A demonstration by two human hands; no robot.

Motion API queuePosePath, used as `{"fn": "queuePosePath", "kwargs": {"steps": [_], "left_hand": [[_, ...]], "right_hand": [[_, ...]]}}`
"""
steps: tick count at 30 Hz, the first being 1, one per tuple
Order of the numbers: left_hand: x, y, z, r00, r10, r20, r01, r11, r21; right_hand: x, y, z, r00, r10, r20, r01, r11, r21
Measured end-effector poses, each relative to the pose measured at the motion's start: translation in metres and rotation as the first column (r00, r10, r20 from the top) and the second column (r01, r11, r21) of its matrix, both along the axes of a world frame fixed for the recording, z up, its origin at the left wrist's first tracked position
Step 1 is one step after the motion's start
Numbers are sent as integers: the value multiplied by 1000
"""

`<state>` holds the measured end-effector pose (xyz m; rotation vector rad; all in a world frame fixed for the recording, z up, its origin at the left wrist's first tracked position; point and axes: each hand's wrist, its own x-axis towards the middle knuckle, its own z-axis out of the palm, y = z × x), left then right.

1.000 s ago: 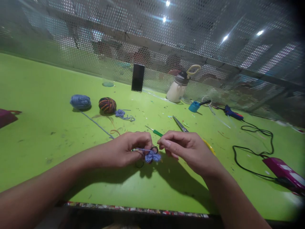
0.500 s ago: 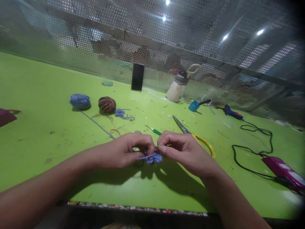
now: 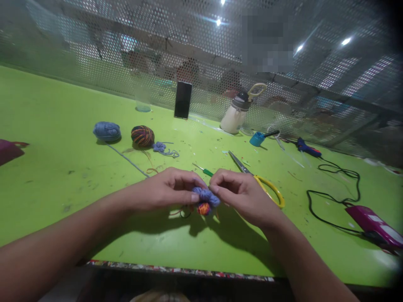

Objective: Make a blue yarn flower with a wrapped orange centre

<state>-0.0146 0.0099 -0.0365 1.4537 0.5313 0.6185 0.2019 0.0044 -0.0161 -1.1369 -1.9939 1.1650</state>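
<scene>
Between my hands, a little above the green table [image 3: 151,247], is a small blue crocheted flower [image 3: 210,197] with an orange and purple centre. My left hand [image 3: 171,189] pinches its left side, the thumb lying on the petals. At the flower's right edge, my right hand [image 3: 237,193] has thumb and forefinger pressed together; whether they grip a petal or a strand is hidden. Loose yarn ends dangle below the flower. Just beyond the hands lies a crochet hook with a green handle [image 3: 208,172]. Yellow-handled scissors [image 3: 271,184] rest behind my right hand.
A blue yarn ball [image 3: 107,131], a multicoloured yarn ball [image 3: 142,136] and another blue crocheted piece [image 3: 159,147] lie back left. A phone [image 3: 183,100] and a bottle [image 3: 234,114] stand by the mesh screen. At right are a blue pot [image 3: 257,139], a glue gun [image 3: 309,148] and a corded magenta device [image 3: 374,224].
The flower has turned, so its orange centre now shows toward me. My left thumb has shifted onto the petals. The right hand stays at the flower's right side.
</scene>
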Motion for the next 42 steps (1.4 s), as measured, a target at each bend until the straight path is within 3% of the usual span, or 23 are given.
{"fn": "queuePosePath", "kwargs": {"steps": [10, 16, 23, 39, 42], "left_hand": [[2, 1, -7, 986, 164, -20, -165, 967, -196], [6, -2, -4, 978, 209, 4, -204, 959, -197], [6, 3, -8, 987, 147, 66, -125, 957, -261], [18, 2, -14, 928, 374, 4, -356, 886, -297], [18, 3, -13, 917, 398, -28, -388, 873, -295]], "right_hand": [[0, 3, -3, 998, -56, 40, 56, 998, -11], [0, 6, -5, 991, -120, 57, 124, 990, -66], [-3, 6, -9, 988, -143, 52, 148, 985, -92], [-16, 5, -19, 978, -183, 99, 192, 977, -97], [-9, 4, -13, 978, -182, 105, 187, 982, -31]]}}
